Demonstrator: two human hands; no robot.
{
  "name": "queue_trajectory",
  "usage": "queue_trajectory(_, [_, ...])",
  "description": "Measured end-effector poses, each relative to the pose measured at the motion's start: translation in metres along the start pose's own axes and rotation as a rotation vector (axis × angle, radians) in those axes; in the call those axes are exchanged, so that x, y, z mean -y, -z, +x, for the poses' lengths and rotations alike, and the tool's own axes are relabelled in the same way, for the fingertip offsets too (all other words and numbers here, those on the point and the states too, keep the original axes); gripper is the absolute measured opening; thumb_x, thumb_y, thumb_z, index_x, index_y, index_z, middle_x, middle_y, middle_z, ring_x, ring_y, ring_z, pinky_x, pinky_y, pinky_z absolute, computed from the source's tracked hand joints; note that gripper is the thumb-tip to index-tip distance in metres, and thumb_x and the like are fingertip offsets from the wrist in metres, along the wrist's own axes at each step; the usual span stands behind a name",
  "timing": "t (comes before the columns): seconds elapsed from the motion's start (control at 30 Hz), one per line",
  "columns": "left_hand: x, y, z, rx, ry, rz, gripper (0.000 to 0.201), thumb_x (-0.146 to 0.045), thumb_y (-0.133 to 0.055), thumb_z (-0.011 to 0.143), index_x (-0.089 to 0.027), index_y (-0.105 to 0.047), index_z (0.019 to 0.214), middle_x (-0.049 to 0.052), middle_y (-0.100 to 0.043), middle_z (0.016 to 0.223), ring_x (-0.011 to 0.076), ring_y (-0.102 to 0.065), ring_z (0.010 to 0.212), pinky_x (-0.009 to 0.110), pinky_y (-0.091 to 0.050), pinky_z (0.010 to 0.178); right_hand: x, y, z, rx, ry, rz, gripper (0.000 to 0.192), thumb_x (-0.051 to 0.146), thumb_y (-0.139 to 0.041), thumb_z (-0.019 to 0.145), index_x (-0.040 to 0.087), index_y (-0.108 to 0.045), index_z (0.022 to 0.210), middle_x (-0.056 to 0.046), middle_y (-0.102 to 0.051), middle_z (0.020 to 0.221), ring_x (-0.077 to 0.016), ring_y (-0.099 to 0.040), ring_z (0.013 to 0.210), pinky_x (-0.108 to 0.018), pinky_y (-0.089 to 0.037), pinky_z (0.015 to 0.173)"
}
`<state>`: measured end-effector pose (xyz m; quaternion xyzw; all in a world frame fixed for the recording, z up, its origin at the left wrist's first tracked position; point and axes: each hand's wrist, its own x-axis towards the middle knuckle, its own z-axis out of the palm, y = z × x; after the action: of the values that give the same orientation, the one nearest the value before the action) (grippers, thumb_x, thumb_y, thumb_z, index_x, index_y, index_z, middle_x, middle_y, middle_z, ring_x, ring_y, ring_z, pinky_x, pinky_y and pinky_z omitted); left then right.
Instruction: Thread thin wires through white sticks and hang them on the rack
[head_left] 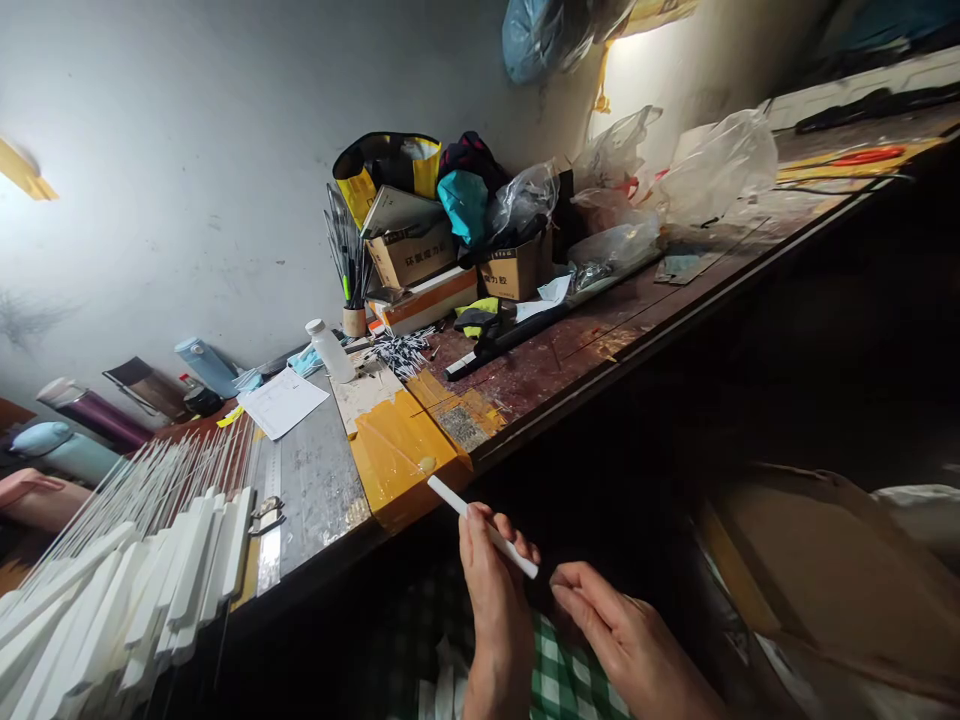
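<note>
My left hand (495, 580) grips a short white stick (450, 497) that slants up to the left, below the bench's front edge. My right hand (611, 625) is just to the right of it, fingers curled and pointing at the stick's lower end, with nothing visibly in it. Both hands hover over my lap, where green checked cloth (559, 675) shows. To the left, a fan of white flat sticks with thin wire stems (142, 560) lies spread on the workbench (585, 350).
A yellow taped patch (397, 450), a metal ruler (270, 520), a white bottle (330, 350), papers, cardboard boxes (412, 255) and plastic bags crowd the bench. A cardboard box (817, 570) sits low right. Another person's arm (30, 495) rests at far left.
</note>
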<state>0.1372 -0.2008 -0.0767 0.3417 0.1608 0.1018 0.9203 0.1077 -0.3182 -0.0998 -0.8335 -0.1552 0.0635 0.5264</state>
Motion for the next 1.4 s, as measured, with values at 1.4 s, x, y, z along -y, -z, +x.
queue_trajectory(1.4, [-0.016,-0.020,-0.002,-0.060,0.063,-0.175,0.019,-0.035,-0.057,0.092,-0.018,-0.053,0.085,-0.003,-0.049,0.066,0.0103,-0.050,0.056,0.039,-0.057,0.068,0.042,0.029,0.013,0.106,0.036,-0.168,0.026,0.034,-0.031,0.097,0.025,-0.050,0.080,0.001,-0.061,0.060,-0.0149,-0.061,0.051,-0.025,-0.047,0.052])
